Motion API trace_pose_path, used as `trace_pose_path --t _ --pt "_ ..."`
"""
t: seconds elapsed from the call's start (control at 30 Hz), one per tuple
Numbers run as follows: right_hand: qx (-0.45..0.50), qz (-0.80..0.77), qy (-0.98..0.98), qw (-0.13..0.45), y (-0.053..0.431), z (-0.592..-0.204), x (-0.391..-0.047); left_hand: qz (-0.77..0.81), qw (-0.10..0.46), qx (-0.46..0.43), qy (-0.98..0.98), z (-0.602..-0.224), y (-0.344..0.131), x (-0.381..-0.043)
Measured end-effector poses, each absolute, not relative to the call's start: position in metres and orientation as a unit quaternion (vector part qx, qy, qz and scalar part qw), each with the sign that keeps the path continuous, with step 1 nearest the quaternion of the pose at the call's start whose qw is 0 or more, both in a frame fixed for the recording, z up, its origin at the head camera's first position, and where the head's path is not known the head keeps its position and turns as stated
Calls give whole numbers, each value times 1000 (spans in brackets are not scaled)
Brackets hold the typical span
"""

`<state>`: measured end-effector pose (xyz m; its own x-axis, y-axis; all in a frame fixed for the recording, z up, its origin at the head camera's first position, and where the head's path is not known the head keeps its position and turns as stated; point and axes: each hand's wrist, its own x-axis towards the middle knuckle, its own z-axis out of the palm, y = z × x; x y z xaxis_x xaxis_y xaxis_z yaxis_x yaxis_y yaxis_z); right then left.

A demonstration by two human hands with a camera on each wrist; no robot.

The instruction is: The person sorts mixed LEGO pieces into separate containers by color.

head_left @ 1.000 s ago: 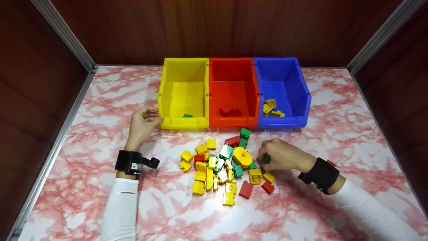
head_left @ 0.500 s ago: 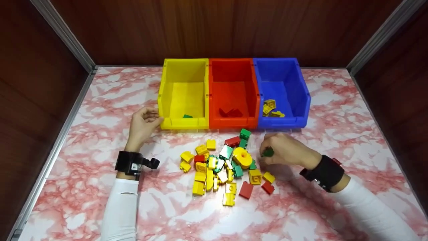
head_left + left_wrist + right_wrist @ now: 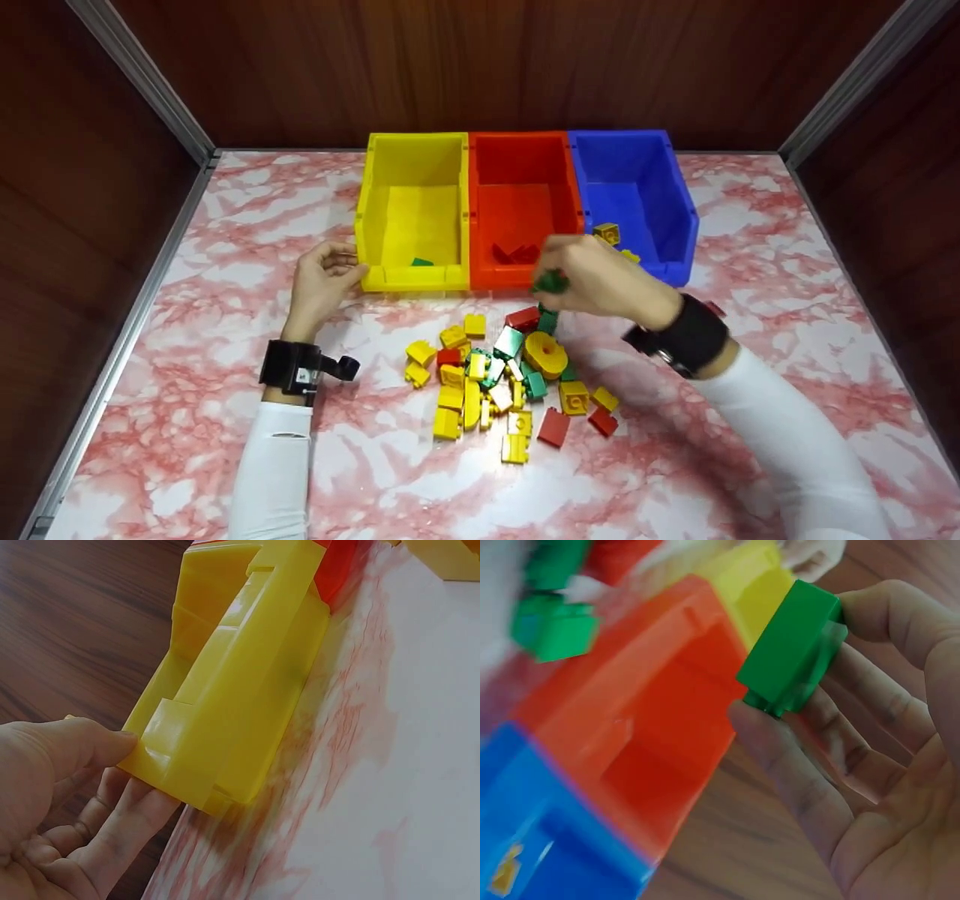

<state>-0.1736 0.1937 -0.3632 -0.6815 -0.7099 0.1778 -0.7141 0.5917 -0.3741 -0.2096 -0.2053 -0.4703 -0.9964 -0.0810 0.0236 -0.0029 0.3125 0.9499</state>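
My right hand (image 3: 592, 277) pinches a green toy brick (image 3: 791, 645) between thumb and fingertips. In the head view it is above the front of the red bin (image 3: 517, 210), near the divide with the blue bin (image 3: 667, 202). My left hand (image 3: 322, 281) holds the front left corner of the yellow bin (image 3: 416, 277), thumb at the front edge and fingers by the side wall. A small green brick (image 3: 422, 262) lies in the yellow bin, red bricks (image 3: 514, 253) in the red one, and yellow bricks (image 3: 606, 234) in the blue one, partly hidden by my right hand.
In front of the bins lies a loose pile of yellow, green and red bricks, with a rounded yellow piece (image 3: 546, 355) near its right side. Red bricks (image 3: 553, 427) sit at the pile's near right. Wooden panels (image 3: 480, 67) enclose the marbled tabletop (image 3: 405, 487).
My right hand has lifted the green brick from beside the pile and moved it left and away toward the red bin. My left hand stays at the yellow bin's corner.
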Motion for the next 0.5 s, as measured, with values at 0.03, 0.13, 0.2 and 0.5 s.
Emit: trace_pose_path --t 0.03,0.13,0.2,0.5 --pt "402 215 -890 8 187 -361 -177 -587 33 25 -809 -470 -205 -210" --pt "408 226 -885 12 166 -354 -187 -586 33 23 -810 -470 -204 -210" --pt "411 235 -881 10 152 -350 -195 -584 35 23 -810 -471 -204 -210" --pt "416 249 -874 -11 92 -341 -228 -581 42 23 -813 -470 -205 -209"
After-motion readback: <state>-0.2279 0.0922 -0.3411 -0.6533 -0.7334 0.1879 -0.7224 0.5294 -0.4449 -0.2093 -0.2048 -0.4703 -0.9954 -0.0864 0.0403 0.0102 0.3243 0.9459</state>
